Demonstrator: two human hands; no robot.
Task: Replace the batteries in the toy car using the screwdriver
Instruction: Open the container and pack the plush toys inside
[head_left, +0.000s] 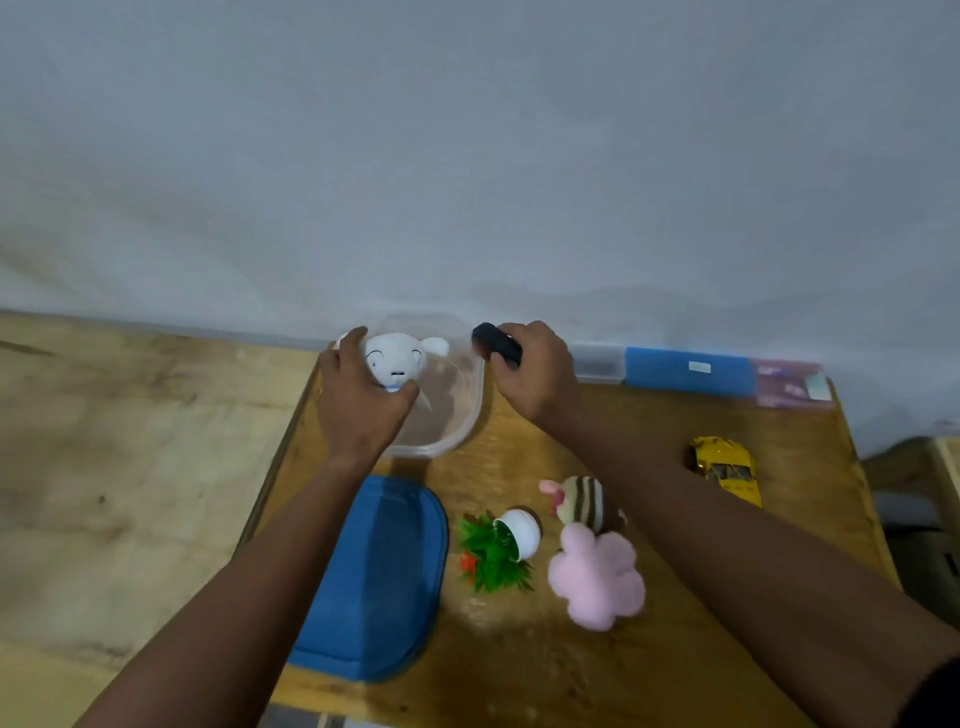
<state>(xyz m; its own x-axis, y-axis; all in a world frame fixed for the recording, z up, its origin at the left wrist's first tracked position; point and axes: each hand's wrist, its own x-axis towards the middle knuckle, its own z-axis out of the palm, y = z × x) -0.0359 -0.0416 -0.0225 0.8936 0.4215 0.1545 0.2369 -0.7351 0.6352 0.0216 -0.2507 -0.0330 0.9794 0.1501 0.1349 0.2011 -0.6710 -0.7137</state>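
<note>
Toy car: yellow, glossy hard shell with dark windows, sat near the desk's right edge, untouched, well apart from both hands.

Left hand was closed around a white toy figure with a rounded head, smooth plastic look, a line-drawn face and a bit of blue at the neck. It was held over or in a clear plastic container with rounded corners at the far edge; can't tell if the figure touched the bottom.

Right hand was clamped on a dark object, matte black and stubby, roughly cylindrical. Blurred, so can't tell what it was. It was just beside the container's right rim.

Desk was bare wood, grainy and worn. Near the front-left lay a blue lid, flat, a rounded rectangle with a raised border. Toward the front middle, a small artificial plant lay tipped on its side, with spiky green plastic leaves and a round white pot. Right of it lay a fuzzy pink plush, lobed like a flower, touching a brown-and-cream striped knitted toy.

Along the far-right edge was a blue rectangular box, between a clear case and a pinkish translucent one.
</note>
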